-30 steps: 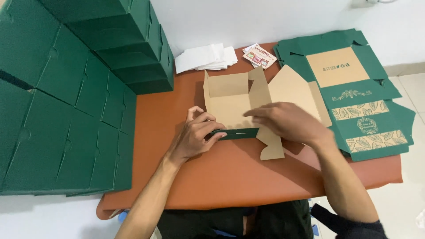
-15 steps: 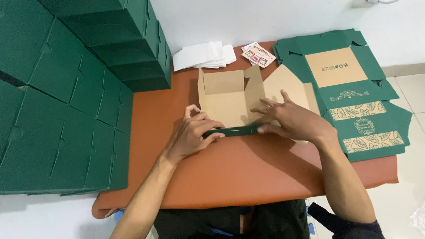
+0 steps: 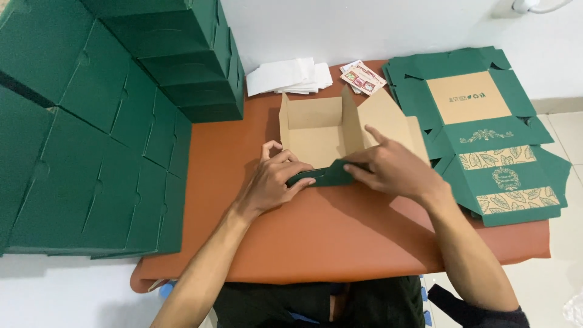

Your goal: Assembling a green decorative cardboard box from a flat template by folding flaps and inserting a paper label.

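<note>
A half-folded cardboard box (image 3: 319,130), brown inside and green outside, stands on the orange table (image 3: 340,237). Its back and side walls are upright and its lid panel lies flat to the right. My left hand (image 3: 272,182) pinches the left end of the box's green front flap (image 3: 325,176). My right hand (image 3: 392,167) grips the flap's right end, with the index finger raised. Both hands press the flap down along the front edge of the box.
A tall stack of finished green boxes (image 3: 91,121) fills the left side. Flat unfolded green box blanks (image 3: 486,133) with leaf prints lie at the right. White papers (image 3: 288,76) and small printed cards (image 3: 363,77) lie at the back by the wall.
The box has turned and shifted slightly left. Both hands have moved onto the green front flap and folded it lower against the front edge.
</note>
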